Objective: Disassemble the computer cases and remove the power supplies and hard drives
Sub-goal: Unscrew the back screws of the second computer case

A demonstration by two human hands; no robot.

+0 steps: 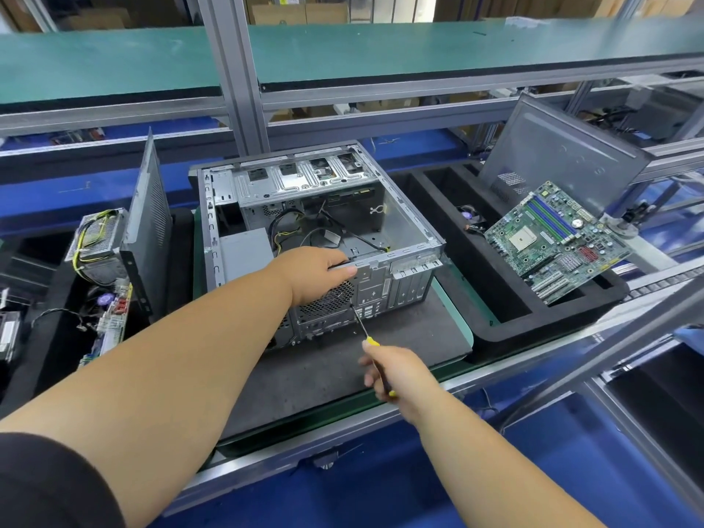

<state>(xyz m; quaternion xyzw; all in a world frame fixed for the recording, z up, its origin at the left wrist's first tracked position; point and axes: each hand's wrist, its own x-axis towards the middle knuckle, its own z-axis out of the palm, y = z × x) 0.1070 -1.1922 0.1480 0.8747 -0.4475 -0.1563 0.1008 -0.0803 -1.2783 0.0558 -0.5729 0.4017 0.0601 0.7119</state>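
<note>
Head view, scene: An open computer case of bare grey sheet metal is seen lying on its side on a dark mat on the bench, its back panel turned toward the viewer.
Head view, left hand: The left hand is laid over the top rear edge of the case, with the fingers curled round the rim above the round mesh fan grille.
Head view, right hand: A screwdriver with a yellow and black handle is gripped in the right hand, the fingers wrapped round the handle; its thin tip is set against the back panel beside the grille.
Head view, power supply: A plain grey box, probably the power supply, is seen inside the case at the near left corner. No hard drive can be made out.
Head view, step in hand: A rear screw appears to be under work. The tip should be kept square in the screw head, and the case held firmly so that it cannot slide.
Head view, inside the case: Loose black and yellow cables are seen on the floor of the case, and stamped silver drive bays at the far end.
Head view, surroundings: A green circuit board is seen propped in a black foam tray to the right.
</note>
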